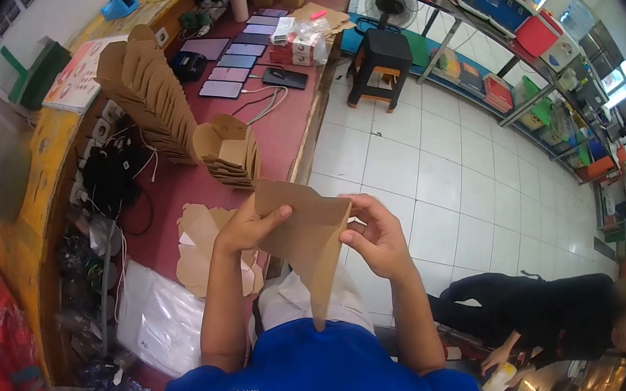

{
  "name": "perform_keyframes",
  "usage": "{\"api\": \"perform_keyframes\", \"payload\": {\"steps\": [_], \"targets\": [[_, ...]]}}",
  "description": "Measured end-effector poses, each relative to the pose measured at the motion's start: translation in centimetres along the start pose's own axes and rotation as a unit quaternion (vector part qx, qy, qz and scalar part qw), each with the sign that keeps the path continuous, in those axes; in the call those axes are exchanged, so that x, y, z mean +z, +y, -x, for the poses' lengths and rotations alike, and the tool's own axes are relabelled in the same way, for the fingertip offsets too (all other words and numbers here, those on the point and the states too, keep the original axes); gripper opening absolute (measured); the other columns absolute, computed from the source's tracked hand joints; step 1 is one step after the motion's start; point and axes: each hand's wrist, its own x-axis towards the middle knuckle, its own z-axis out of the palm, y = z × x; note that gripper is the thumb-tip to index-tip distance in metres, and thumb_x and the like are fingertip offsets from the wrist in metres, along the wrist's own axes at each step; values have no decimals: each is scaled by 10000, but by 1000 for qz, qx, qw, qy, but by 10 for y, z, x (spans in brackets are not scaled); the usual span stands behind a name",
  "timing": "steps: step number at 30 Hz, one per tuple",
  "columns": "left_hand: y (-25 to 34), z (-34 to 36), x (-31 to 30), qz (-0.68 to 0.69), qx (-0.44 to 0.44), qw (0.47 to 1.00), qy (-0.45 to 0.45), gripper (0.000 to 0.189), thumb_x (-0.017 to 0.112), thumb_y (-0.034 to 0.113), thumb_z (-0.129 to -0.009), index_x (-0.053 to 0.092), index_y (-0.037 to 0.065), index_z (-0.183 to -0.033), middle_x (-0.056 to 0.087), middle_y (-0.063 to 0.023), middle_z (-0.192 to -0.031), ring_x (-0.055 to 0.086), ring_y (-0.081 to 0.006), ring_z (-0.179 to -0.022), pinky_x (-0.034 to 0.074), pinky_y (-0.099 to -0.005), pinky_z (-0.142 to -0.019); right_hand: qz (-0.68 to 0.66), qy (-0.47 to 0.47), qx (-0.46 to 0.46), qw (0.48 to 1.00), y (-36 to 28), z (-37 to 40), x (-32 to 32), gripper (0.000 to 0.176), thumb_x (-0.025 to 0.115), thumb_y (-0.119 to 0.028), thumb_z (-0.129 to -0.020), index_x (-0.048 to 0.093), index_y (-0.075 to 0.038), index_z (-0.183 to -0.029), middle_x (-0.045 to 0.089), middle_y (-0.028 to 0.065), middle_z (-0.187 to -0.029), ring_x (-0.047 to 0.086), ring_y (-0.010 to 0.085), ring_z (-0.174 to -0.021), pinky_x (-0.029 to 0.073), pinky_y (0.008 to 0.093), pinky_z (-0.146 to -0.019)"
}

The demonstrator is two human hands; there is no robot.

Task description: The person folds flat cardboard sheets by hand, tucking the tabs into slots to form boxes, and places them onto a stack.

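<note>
A partly folded brown cardboard box (308, 230) is held up in front of my blue shirt. My left hand (252, 227) grips its left side, thumb on the inner face. At the box's right edge, my right hand (377, 237) pinches the upright panel between thumb and fingers. Below and left of the box, flat brown cardboard blanks (199, 252) lie on the red table (173, 177). Beyond my left hand stand a short stack of folded boxes (228, 150) and a long, leaning stack of more boxes (145, 86).
Several phones (232, 74) with cables lie farther up the table. A plastic-wrapped pack (161, 318) is at lower left. A black stool (380, 66) stands on the tiled floor. Another person in black (535, 308) is at the right, a hand by a bottle (499, 378).
</note>
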Motion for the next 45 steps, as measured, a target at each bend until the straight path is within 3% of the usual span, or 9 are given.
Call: {"api": "perform_keyframes", "payload": {"steps": [12, 14, 17, 20, 25, 27, 37, 43, 45], "targets": [[1, -33, -22, -7, 24, 996, 84, 430, 724, 251, -994, 608, -31, -1297, 695, -77, -1156, 642, -156, -1065, 509, -321, -942, -30, 65, -45, 996, 8, -77, 19, 126, 667, -74, -1014, 655, 30, -1084, 640, 17, -941, 619, 109, -899, 514, 272, -803], [4, -40, -14, -155, 103, 947, 263, 442, 726, 245, -989, 594, -36, -1303, 686, -97, -1171, 636, -159, -1077, 499, -316, -955, -20, 72, -47, 996, 11, -92, 14, 116, 669, -72, -1011, 661, 31, -1062, 644, 18, -919, 617, 106, -876, 509, 267, -799], [25, -31, -18, -75, 122, 905, 401, 431, 711, 222, -998, 579, -48, -1306, 669, -111, -1204, 615, -164, -1120, 478, -315, -988, 40, 96, -69, 992, 12, -112, 8, 104, 679, -69, -998, 672, 34, -1004, 648, 25, -889, 610, 104, -843, 501, 262, -793], [52, -15, -21, 40, 95, 972, 213, 395, 685, 205, -1012, 583, -52, -1294, 669, -104, -1180, 614, -156, -1092, 479, -303, -975, 143, 104, -119, 977, -3, -142, 14, 96, 709, -43, -944, 676, 38, -905, 638, 65, -824, 604, 138, -773, 492, 270, -757], [68, -32, -23, -1, 68, 945, 321, 377, 673, 193, -1015, 599, -47, -1296, 700, -61, -1134, 651, -122, -1016, 521, -275, -892, 231, 21, -167, 958, -18, -197, 30, 68, 729, 0, -871, 672, 35, -878, 610, 105, -759, 592, 196, -691, 458, 288, -664], [66, -34, -38, 207, 64, 934, 285, 364, 677, 153, -1007, 607, -40, -1308, 702, -73, -1182, 655, -129, -1064, 531, -285, -908, 213, -21, -171, 962, -15, -222, 37, 78, 739, -3, -868, 669, 33, -868, 611, 102, -762, 590, 191, -688, 453, 288, -656], [68, -108, -49, 128, 68, 843, 518, 313, 652, 93, -1020, 623, -13, -1313, 707, -68, -1192, 658, -129, -1062, 538, -294, -905, 81, -173, -141, 971, 11, -339, 38, 105, 760, 63, -873, 738, 50, -975, 668, 77, -868, 616, 134, -788, 483, 257, -702], [63, -162, -59, -14, 78, 877, 474, 417, 690, 167, -1003, 589, -21, -1361, 676, -90, -1265, 629, -157, -1151, 508, -321, -981, 88, -271, -230, 930, 3, -425, -5, 197, 684, 156, -800, 722, 27, -944, 677, 130, -900, 653, 232, -809, 512, 295, -729], [65, -177, -63, 273, 216, 852, 391, 519, 706, 203, -992, 530, -29, -1422, 633, -106, -1343, 596, -177, -1229, 484, -338, -1033, 129, -338, -338, 868, -3, -446, -16, 301, 636, 164, -679, 718, -7, -913, 687, 148, -949, 650, 319, -866, 524, 378, -785]]}}
